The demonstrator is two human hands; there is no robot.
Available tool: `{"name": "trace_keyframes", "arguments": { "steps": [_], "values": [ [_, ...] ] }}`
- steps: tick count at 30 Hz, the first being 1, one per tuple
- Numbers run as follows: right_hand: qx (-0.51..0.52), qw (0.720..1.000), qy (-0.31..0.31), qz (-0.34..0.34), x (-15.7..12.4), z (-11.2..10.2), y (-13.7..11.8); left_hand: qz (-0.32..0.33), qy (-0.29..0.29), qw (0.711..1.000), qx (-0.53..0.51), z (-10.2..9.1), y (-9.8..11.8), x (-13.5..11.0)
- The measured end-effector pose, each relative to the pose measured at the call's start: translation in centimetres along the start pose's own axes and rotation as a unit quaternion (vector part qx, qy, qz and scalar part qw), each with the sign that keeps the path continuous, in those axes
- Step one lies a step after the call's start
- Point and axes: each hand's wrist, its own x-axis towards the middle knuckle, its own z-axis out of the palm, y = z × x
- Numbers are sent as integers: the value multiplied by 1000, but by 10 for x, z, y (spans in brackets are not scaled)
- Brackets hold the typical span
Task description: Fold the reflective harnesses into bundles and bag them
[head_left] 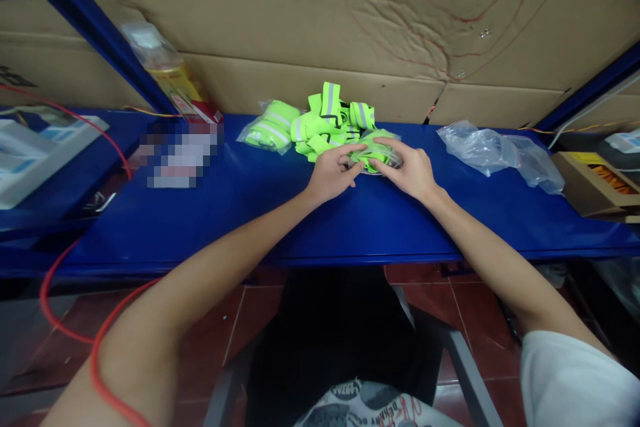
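Note:
Both my hands are at a clear plastic bag [383, 152] with neon-yellow reflective strap material inside. My left hand [333, 170] grips the bag's left side, its fingers curled over the edge. From the right, my right hand [413, 168] holds the other side, thumb in front and fingers over the top. Just behind lies a loose pile of neon-yellow reflective straps [320, 123] with grey stripes and black edging. To the left of that pile sits another bagged bundle [273, 127] of the same material.
The blue table [240, 213] stands against a cardboard wall [300, 27]. Empty clear bags [500, 153] lie to the right, beside an open cardboard box [595, 180]. A plastic bottle [170, 73] stands at the back left. A red hose [97, 347] loops near my left arm.

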Motion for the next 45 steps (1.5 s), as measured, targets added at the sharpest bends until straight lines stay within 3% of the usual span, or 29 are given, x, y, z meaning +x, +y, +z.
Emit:
{"name": "trace_keyframes", "arguments": {
  "steps": [7,11,14,18,22,26,29,32,34,38,41,45],
  "values": [
    [-5,997,-40,-62,-2,-15,1,-5,41,999,-6,-3,-2,6],
    [-46,994,-15,-99,0,-14,9,8,40,999,-22,-8,-3,9],
    [-39,993,31,-104,5,-10,23,47,2,998,-41,-8,0,8],
    [66,986,135,-68,11,-4,32,88,-2,992,-87,-7,4,8],
    [187,948,259,-10,14,-5,24,53,3,996,-67,-7,0,8],
    [248,905,346,6,15,-16,16,31,-42,998,-23,-5,-5,4],
    [342,892,295,31,16,-20,15,38,-73,996,-39,-3,-8,4],
    [416,887,190,71,15,-12,12,41,-21,996,-78,-6,-6,8],
    [431,889,135,81,13,-4,6,54,13,994,-91,-9,-2,10],
    [413,907,42,78,8,6,-7,67,-19,992,-108,-11,10,8],
    [394,917,26,58,9,4,-8,57,-22,992,-110,-4,15,4],
    [346,935,74,21,13,-2,-1,50,-20,993,-102,1,16,1]
  ]
}}
